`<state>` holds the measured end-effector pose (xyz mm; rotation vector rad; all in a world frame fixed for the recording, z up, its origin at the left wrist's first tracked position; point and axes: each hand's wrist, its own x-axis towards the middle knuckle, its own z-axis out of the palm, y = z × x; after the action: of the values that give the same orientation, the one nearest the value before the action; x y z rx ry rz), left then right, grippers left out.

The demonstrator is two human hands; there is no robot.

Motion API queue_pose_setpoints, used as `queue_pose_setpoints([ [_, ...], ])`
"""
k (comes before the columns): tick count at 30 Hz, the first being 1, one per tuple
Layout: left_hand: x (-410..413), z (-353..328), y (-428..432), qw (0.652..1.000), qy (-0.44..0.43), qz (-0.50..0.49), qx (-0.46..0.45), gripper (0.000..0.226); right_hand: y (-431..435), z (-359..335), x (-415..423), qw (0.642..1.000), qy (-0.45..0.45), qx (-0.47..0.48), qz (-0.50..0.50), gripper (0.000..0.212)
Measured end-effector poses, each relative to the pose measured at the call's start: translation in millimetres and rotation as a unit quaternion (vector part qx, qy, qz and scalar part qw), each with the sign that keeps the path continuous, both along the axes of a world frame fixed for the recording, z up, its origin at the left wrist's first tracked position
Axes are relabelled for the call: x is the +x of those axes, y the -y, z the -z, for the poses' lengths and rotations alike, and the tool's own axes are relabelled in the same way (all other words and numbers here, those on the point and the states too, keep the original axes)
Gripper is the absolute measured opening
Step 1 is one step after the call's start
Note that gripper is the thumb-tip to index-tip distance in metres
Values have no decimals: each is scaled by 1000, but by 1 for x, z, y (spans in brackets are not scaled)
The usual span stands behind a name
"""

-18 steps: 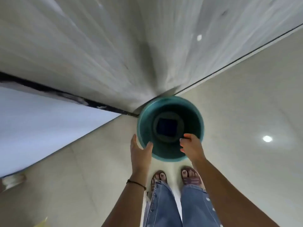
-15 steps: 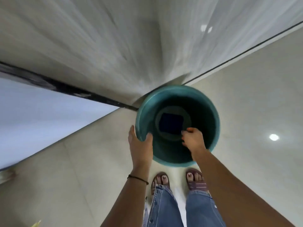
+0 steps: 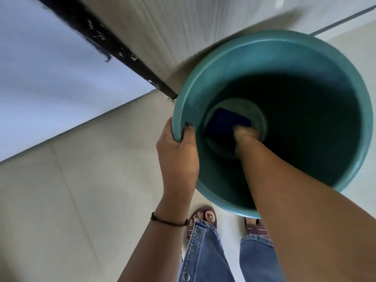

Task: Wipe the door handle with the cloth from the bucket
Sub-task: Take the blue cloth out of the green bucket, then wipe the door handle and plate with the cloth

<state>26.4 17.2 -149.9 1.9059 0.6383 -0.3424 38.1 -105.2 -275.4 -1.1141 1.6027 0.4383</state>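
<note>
Deep inside the round teal plastic bucket, our right hand touched the folded dark-blue cloth at its bottom; whether it had closed was unclear. Our left hand gripped the bucket's rim. Wiping remained undone.

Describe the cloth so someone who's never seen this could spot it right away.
Find the teal bucket that the left hand grips by the rim. Look down to its round bottom, where the right hand reaches. The cloth is the flat, dark blue square there, the only blue thing inside.
</note>
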Motion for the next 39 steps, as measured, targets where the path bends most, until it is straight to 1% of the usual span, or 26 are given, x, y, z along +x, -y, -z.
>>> queue_pose_setpoints([
  [2,1,-11,1,999,-31,12,-3,23,3,-29,-3,999,20,10,-36,54],
  [3,2,-16,1,999,-47,26,-10,13,5,-46,-5,998,39,6,-39,48],
  [4,3,-27,2,997,-64,46,-12,17,7,-68,-7,997,64,-3,-39,35],
  [6,0,-58,3,993,-86,86,15,51,10,-123,-16,993,115,-5,-34,7],
  [7,-2,-79,5,991,-88,99,29,59,13,-154,-23,990,140,9,-27,5],
  [8,-4,-99,7,990,-92,102,30,60,16,-181,-31,986,161,30,-19,8],
  [9,-6,-127,7,991,-84,102,20,54,19,-214,-39,982,179,48,-21,12],
  [11,-12,-182,4,991,-77,102,-29,26,20,-287,-55,970,221,91,-44,22],
  [12,-16,-213,1,989,-94,89,-72,21,18,-326,-62,961,244,115,-55,28],
  [14,-26,-277,-8,974,-136,56,-173,37,12,-397,-75,947,275,148,-82,35],
  [15,-33,-311,-15,965,-148,26,-214,42,7,-433,-79,939,284,159,-106,34],
  [16,-40,-347,-24,961,-141,3,-237,37,2,-468,-84,933,292,164,-131,29],
  [18,-54,-413,-40,966,-104,-23,-234,20,-10,-530,-89,922,307,136,-191,25],
  [19,-63,-447,-50,970,-86,-39,-225,16,-17,-562,-92,914,311,105,-240,28],
  [21,-84,-510,-74,973,-49,-81,-213,14,-37,-622,-100,888,318,40,-328,43],
  [23,-105,-559,-98,973,-8,-113,-203,11,-58,-672,-112,854,349,-14,-386,51],
  [24,-118,-582,-112,971,13,-131,-202,9,-72,-697,-119,827,373,-35,-420,51],
  [26,-142,-621,-143,964,54,-162,-202,8,-103,-736,-137,754,431,-70,-490,47],
  [28,-162,-648,-178,956,84,-195,-205,10,-140,-766,-153,662,489,-94,-561,53],
  [31,-190,-681,-248,931,125,-239,-245,32,-215,-796,-174,482,531,-124,-686,77],
  [32,-197,-689,-274,925,135,-246,-258,38,-243,-801,-178,438,537,-137,-708,81],
  [33,-203,-694,-296,918,142,-252,-272,42,-266,-805,-181,417,542,-143,-715,83],
  [34,-208,-701,-324,912,153,-255,-283,42,-295,-811,-184,411,554,-143,-710,80],
  [37,-223,-718,-401,901,180,-268,-289,37,-379,-831,-192,456,591,-125,-654,57],
  [38,-225,-722,-418,898,183,-276,-288,34,-398,-833,-193,465,607,-130,-632,46],
  [39,-226,-728,-440,895,192,-283,-288,30,-422,-836,-193,465,624,-137,-613,36],
])
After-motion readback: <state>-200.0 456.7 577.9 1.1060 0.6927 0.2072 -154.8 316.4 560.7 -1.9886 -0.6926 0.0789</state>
